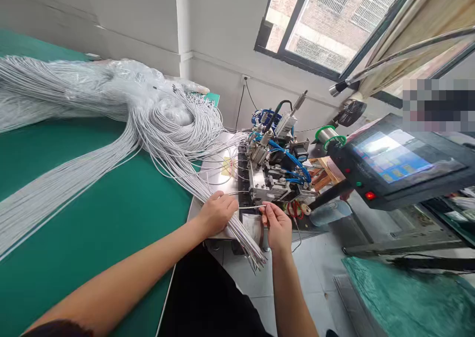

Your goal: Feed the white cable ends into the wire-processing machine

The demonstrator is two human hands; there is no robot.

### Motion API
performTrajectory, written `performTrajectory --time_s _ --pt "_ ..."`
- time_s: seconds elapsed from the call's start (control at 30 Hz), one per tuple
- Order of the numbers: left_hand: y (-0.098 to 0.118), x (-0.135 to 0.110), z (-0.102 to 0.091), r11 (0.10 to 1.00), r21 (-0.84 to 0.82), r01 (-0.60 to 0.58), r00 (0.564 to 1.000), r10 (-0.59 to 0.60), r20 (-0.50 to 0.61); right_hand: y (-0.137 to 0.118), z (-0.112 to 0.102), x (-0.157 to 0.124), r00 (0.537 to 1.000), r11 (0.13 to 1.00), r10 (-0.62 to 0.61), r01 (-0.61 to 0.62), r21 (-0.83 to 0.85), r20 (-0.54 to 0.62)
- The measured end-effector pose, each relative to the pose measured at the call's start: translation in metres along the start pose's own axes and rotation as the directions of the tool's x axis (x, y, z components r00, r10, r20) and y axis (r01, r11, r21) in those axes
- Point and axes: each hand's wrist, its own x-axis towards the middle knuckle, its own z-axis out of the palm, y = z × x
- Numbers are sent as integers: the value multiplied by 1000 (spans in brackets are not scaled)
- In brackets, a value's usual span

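A big bundle of thin grey-white wires lies across the green table and runs down to the machine's metal plate. My left hand is closed around the wire bundle where it crosses the plate's edge. My right hand pinches one single wire stretched between both hands, just in front of the small machine with blue hoses. The bundle's cut ends stick out below, between my hands.
A touch-screen control box with red and green buttons stands at the right. A green wire spool sits behind the machine. More wires in clear plastic lie at the back. A window is above; tiled floor below.
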Motion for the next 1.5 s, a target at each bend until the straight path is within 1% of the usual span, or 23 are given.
performTrajectory --time_s 0.13,0.23,0.3,0.37,0.43,0.53,0.6,0.67,0.73,0.77,0.87,0.93,1.0,1.1,1.17,1.23,1.37,1.43,1.5 --pt "-1 -1 0 997 -52 -54 998 55 6 -1 -2 3 999 1000 5 -6 18 52" --pt "-1 1 0 995 -76 -69 997 66 -39 0 -8 8 996 1000 13 -13 2 83" --pt "-1 1 -1 996 -62 -70 996 66 -63 0 -14 12 996 998 18 -12 -69 87" --pt "0 2 -2 997 -32 -67 995 64 -78 1 -19 16 995 981 5 13 -195 95" --pt "0 2 -4 998 4 -58 994 58 -92 0 -22 20 993 929 -27 66 -364 113" --pt "3 3 -5 998 56 -30 991 37 -127 0 -23 24 984 801 -73 154 -578 161" --pt "5 3 -5 997 78 -10 989 21 -145 1 -23 26 976 735 -97 202 -647 195" --pt "6 3 -3 996 89 7 990 6 -144 5 -23 29 970 700 -115 232 -676 213" --pt "7 2 -2 995 98 21 991 -7 -135 10 -23 33 967 700 -123 245 -671 225" --pt "8 2 -1 994 102 29 991 -15 -132 12 -24 35 965 716 -118 246 -654 234" --pt "9 2 1 992 116 52 989 -35 -141 20 -24 41 958 797 -83 229 -559 274" --pt "10 2 3 991 120 64 987 -45 -155 25 -23 43 958 856 -54 190 -481 281" --pt "10 2 4 990 120 72 986 -52 -158 30 -21 44 965 910 -15 121 -397 261" --pt "11 3 4 990 116 78 988 -61 -144 36 -17 43 976 966 78 -24 -257 204" --pt "11 4 4 990 113 83 988 -66 -141 40 -15 42 975 979 139 -108 -173 174" --pt "12 4 3 990 114 86 988 -70 -139 43 -14 41 971 979 181 -163 -122 156" --pt "12 3 3 988 120 95 990 -81 -118 46 -17 38 969 975 201 -184 -127 140" --pt "12 2 4 987 125 104 991 -92 -102 46 -22 35 977 972 174 -152 -178 119" --pt "11 0 5 985 132 111 991 -100 -90 45 -28 30 989 963 119 -94 -253 86"
